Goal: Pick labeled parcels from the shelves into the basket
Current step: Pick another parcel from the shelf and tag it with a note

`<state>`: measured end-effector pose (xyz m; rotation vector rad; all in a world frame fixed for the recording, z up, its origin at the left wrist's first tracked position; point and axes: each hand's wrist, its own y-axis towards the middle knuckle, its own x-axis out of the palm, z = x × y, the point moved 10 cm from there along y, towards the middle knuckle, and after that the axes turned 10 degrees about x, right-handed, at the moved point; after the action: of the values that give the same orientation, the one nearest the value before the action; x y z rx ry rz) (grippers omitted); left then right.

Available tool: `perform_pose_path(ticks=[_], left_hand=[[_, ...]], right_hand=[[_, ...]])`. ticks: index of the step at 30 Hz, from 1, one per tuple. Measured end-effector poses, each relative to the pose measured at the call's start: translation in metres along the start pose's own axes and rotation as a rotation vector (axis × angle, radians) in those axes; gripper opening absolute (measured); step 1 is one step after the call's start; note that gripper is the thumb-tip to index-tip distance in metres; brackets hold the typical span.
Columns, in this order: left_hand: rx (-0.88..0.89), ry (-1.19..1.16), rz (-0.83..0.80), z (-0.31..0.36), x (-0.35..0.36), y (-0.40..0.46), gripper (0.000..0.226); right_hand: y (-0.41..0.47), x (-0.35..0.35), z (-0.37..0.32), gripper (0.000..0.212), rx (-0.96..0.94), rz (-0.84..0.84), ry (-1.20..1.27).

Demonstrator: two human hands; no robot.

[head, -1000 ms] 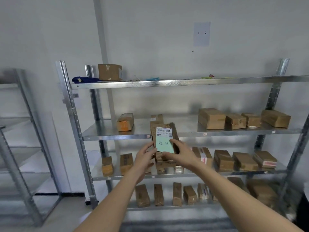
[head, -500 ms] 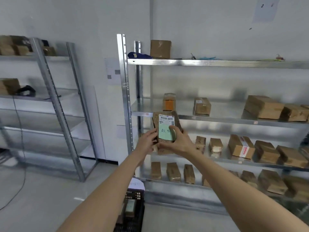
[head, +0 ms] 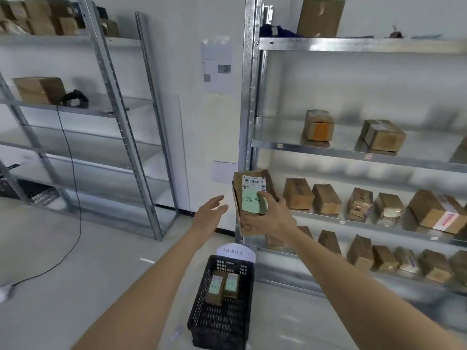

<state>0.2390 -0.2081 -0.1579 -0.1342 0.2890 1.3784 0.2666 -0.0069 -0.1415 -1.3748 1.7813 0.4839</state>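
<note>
My right hand (head: pixel 271 218) grips a brown parcel (head: pixel 246 195) upright in front of the shelf post, thumb across its green note under a white barcode label. My left hand (head: pixel 208 215) hovers just left of the parcel with fingers spread, not touching it. Below on the floor stands a black plastic basket (head: pixel 202 309) with two labeled parcels (head: pixel 223 286) lying inside and a white paper sign at its far rim.
The metal shelf unit (head: pixel 353 150) on the right carries several brown boxes on three levels. A second rack (head: pixel 121 102) on the left holds a few boxes. A black cable (head: pixel 73 188) trails over the grey floor.
My view has swung left and down, bringing the basket fully into sight. My left hand has let go of the parcel and moved away left; my right hand holds it alone.
</note>
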Motion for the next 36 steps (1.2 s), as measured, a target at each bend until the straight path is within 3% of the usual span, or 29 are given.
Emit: perform_pose_path(ticks=[12, 16, 23, 32, 36], left_hand=[[-0.143, 0.336, -0.148, -0.225, -0.014, 0.168, 0.048], [-0.227, 0.413, -0.223, -0.318, -0.010, 0.192, 0.047], [-0.326, 0.501, -0.426, -0.486, 0.000, 0.201, 0.049], [-0.441, 0.446, -0.491, -0.718, 0.008, 0.205, 0.047], [-0.473, 0.505, -0.514, -0.813, 0.009, 0.210, 0.050]], right_hand=[[0.189, 0.221, 0.038, 0.114, 0.174, -0.287, 0.001], [0.226, 0.290, 0.071, 0.107, 0.246, -0.327, -0.039], [0.250, 0.441, 0.149, 0.106, 0.379, -0.399, -0.005], [0.248, 0.661, 0.281, 0.107, 0.624, -0.464, -0.009], [0.262, 0.741, 0.327, 0.105, 0.647, -0.476, -0.065]])
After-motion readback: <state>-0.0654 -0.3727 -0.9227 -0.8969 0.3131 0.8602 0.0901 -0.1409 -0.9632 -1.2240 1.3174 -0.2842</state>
